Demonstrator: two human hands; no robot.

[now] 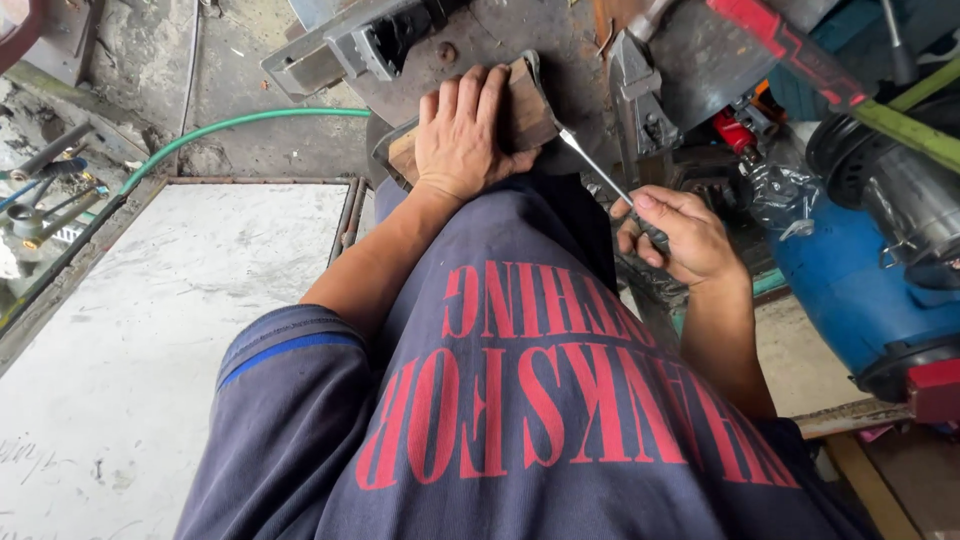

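My left hand point(462, 135) lies palm-down over a brown wooden block point(522, 112), pressing it onto a dark metal bench plate point(500, 35). My right hand point(678, 238) grips the dark handle of a screwdriver point(592, 162); its thin steel shaft runs up and left, and the tip touches the right side of the block. My dark blue shirt with red lettering fills the lower middle of the view and hides what lies under it.
A grey bench vise point(636, 92) stands right of the block. A blue motor casing point(860, 285) and a red-handled tool point(790, 50) sit at the right. A white board point(160, 330) lies at the left, with a green hose point(240, 122) and wrenches point(45, 190) beyond it.
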